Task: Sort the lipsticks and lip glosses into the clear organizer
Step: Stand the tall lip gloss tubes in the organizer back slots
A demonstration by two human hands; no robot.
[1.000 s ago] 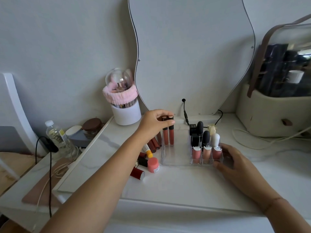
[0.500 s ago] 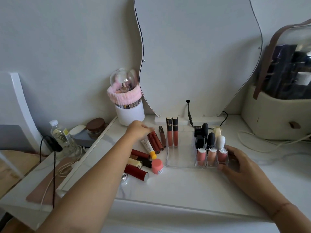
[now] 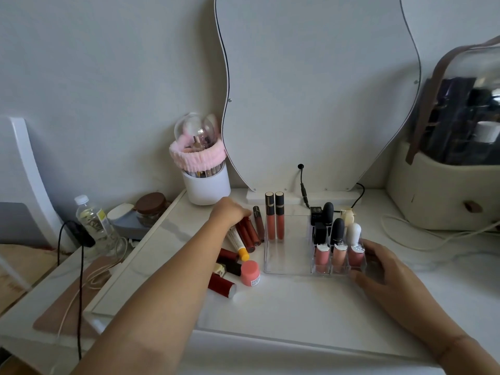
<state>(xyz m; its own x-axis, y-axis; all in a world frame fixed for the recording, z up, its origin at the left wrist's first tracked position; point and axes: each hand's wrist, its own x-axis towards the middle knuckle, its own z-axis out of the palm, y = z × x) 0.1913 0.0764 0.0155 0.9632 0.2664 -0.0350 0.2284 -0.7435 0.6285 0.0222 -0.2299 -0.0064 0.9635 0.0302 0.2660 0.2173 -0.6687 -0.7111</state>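
The clear organizer (image 3: pixel 286 272) stands mid-table. Two coral lip glosses (image 3: pixel 274 220) are upright in its left compartment. Its right cells hold black lipsticks (image 3: pixel 338 230), a white one and three pink glosses (image 3: pixel 339 255). Left of it lie loose dark red lip glosses (image 3: pixel 249 236), a brown gloss (image 3: pixel 259 223), a white tube with a yellow cap (image 3: pixel 238 243), a pink-capped pot (image 3: pixel 250 273) and a dark red lipstick (image 3: pixel 221 285). My left hand (image 3: pixel 228 215) curls over the far ends of the dark red glosses, which still lie flat. My right hand (image 3: pixel 384 269) grips the organizer's right front corner.
A white brush holder with a pink headband (image 3: pixel 205 185) stands behind my left hand. A wavy mirror (image 3: pixel 311 90) with a black cable (image 3: pixel 303 185) is at the back, a cosmetic case (image 3: pixel 446 190) at the right. A water bottle (image 3: pixel 92 220) and jar (image 3: pixel 151 207) sit on the lower left shelf.
My left hand let go of the two coral glosses, now upright in the organizer, and moved left and down onto the dark red glosses. My right hand stayed on the organizer.
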